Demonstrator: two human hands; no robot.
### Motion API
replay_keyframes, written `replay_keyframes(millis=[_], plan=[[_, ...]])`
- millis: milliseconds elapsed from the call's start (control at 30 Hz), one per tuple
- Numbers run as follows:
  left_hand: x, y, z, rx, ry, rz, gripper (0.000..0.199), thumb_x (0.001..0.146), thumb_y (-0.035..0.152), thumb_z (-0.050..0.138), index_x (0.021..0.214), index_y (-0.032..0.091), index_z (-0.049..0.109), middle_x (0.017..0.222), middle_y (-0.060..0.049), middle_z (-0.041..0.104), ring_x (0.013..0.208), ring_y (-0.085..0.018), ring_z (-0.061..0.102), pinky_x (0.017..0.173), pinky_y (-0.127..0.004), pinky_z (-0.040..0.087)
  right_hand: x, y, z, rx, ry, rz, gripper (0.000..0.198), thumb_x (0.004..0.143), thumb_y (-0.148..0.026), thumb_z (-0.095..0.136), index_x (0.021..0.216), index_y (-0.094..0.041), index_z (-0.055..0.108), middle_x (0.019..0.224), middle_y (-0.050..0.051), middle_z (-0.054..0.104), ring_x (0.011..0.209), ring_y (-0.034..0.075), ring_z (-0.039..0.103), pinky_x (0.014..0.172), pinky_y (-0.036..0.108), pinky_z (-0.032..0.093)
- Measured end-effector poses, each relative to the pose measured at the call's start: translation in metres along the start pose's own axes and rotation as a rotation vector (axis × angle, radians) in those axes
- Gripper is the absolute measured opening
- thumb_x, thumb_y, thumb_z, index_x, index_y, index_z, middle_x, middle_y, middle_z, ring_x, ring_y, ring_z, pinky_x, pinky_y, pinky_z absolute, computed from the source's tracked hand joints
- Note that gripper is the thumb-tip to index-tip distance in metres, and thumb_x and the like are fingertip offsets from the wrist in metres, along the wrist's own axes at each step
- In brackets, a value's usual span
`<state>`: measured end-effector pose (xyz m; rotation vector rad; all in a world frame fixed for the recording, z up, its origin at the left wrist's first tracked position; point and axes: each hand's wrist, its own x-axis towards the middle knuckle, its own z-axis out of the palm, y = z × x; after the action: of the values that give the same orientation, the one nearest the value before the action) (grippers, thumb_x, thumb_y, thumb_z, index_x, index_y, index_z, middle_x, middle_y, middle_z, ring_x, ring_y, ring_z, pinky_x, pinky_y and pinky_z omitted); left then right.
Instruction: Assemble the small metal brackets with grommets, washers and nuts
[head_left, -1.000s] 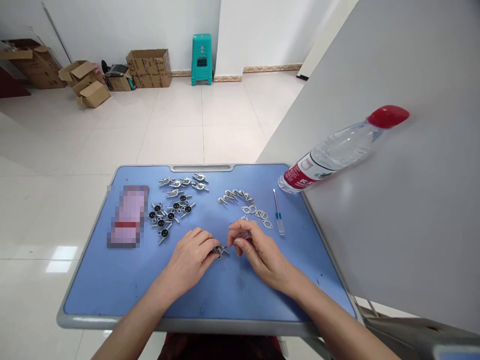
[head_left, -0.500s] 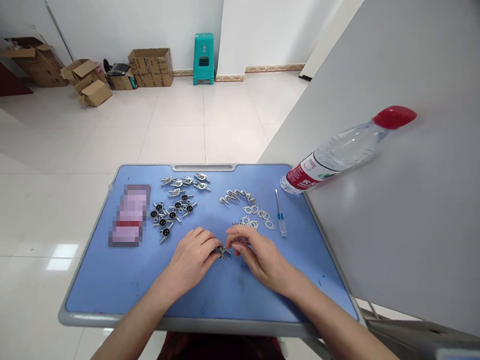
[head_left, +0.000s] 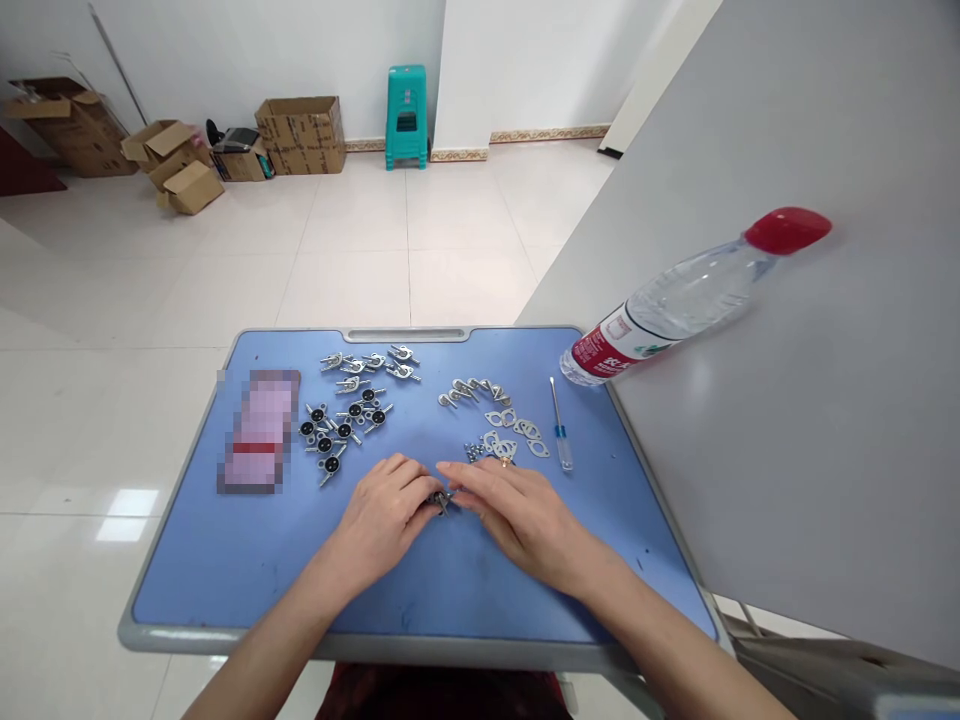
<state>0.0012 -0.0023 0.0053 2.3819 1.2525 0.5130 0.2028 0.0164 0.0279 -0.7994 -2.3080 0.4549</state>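
My left hand is closed round a small metal valve, pinching it between thumb and fingers just above the table. From the other side my right hand meets the same valve, its thumb and fingertips at the valve's right end and its index finger reaching over it. The fingers partly hide the valve. Beyond the right hand lie small screws and thin oval metal plates. Several metal levers form an arc behind those. To the left are valves with black discs, and more valves with plates on top.
A screwdriver with a clear handle lies at the right of the blue table. Near its right edge stands a red-capped water bottle, beside a grey panel. A blurred pink object is at left. Cartons and a teal stool stand beyond.
My right hand has moved slightly left, its fingers now over and against the valve's right end, and more of the screws show. The left hand has kept its hold.
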Motion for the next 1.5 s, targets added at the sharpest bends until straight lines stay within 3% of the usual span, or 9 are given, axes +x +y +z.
replay_keyframes(millis=[100,300,500,667,900,1033,1233,1400,1500], plan=[[0.0,0.0003,0.0001,-0.008,0.004,-0.004,0.008,0.095,0.021,0.053,0.099,0.019,0.06,0.092,-0.003,0.063,0.086,-0.019,0.054,0.074,-0.033,0.046,0.0001,0.0005,0.0019,-0.043,0.065,-0.015,0.032,0.098,-0.021,0.046,0.13,-0.02,0.048,0.08,0.004,0.068,0.067,0.016,0.062,0.059,0.026,0.051],[0.0007,0.0005,-0.0005,0.007,-0.004,0.005,0.006,0.093,0.019,0.056,0.097,0.019,0.06,0.092,-0.003,0.064,0.086,-0.02,0.054,0.074,-0.033,0.046,0.0044,-0.0009,-0.0076,0.08,0.031,0.021,0.042,0.098,-0.012,0.038,0.138,-0.021,0.041,0.096,0.008,0.068,0.084,0.017,0.064,0.069,0.029,0.054],[0.001,0.0002,0.0007,-0.005,0.005,0.008,0.007,0.093,0.017,0.055,0.099,0.018,0.06,0.092,-0.003,0.064,0.086,-0.02,0.054,0.074,-0.034,0.047,0.0032,0.0019,-0.0011,-0.065,0.154,-0.041,0.032,0.095,-0.015,0.051,0.127,-0.021,0.053,0.08,0.004,0.068,0.067,0.015,0.062,0.059,0.026,0.051],[0.001,0.0009,-0.0005,0.007,0.004,0.01,0.01,0.095,0.021,0.052,0.099,0.018,0.061,0.092,-0.004,0.064,0.086,-0.02,0.055,0.075,-0.034,0.048,0.0039,0.0,-0.0048,0.04,0.051,0.0,0.045,0.097,-0.011,0.039,0.141,-0.02,0.039,0.099,0.009,0.068,0.086,0.018,0.065,0.069,0.029,0.055],[0.0012,0.0013,0.0002,0.018,0.022,0.007,0.012,0.097,0.023,0.05,0.093,0.018,0.06,0.086,-0.003,0.061,0.082,-0.02,0.054,0.07,-0.032,0.046,0.004,-0.0043,0.0012,0.002,0.133,-0.04,0.035,0.096,-0.015,0.046,0.131,-0.022,0.051,0.09,0.006,0.07,0.076,0.016,0.067,0.063,0.026,0.053],[0.0011,0.0007,0.0004,0.009,0.018,0.013,0.011,0.096,0.021,0.05,0.097,0.018,0.06,0.088,-0.003,0.063,0.082,-0.02,0.053,0.072,-0.033,0.046,0.0044,-0.0052,-0.0021,0.053,0.087,-0.045,0.04,0.097,-0.011,0.04,0.136,-0.019,0.046,0.097,0.009,0.069,0.085,0.017,0.067,0.066,0.027,0.055],[0.0001,0.0006,-0.0002,-0.001,0.011,0.01,0.01,0.095,0.02,0.053,0.101,0.018,0.061,0.092,-0.003,0.064,0.086,-0.02,0.054,0.074,-0.034,0.046,0.0025,-0.0007,0.0,-0.028,0.197,-0.032,0.038,0.093,-0.012,0.053,0.13,-0.022,0.052,0.078,0.003,0.067,0.067,0.014,0.063,0.059,0.025,0.052],[0.0006,0.0008,-0.0001,0.0,0.002,0.01,0.005,0.092,0.018,0.057,0.097,0.018,0.06,0.092,-0.003,0.064,0.085,-0.02,0.054,0.074,-0.034,0.046,0.0016,-0.0001,-0.0017,0.028,0.09,0.001,0.045,0.095,-0.01,0.046,0.139,-0.017,0.042,0.098,0.01,0.068,0.086,0.018,0.065,0.071,0.029,0.055],[0.0006,0.0004,0.0005,0.015,0.008,0.011,0.006,0.092,0.018,0.057,0.097,0.018,0.06,0.091,-0.003,0.063,0.084,-0.02,0.054,0.073,-0.034,0.045,0.0016,-0.0006,-0.0034,0.08,0.061,0.004,0.042,0.095,-0.008,0.045,0.136,-0.018,0.045,0.093,0.007,0.068,0.082,0.015,0.065,0.069,0.026,0.054]])
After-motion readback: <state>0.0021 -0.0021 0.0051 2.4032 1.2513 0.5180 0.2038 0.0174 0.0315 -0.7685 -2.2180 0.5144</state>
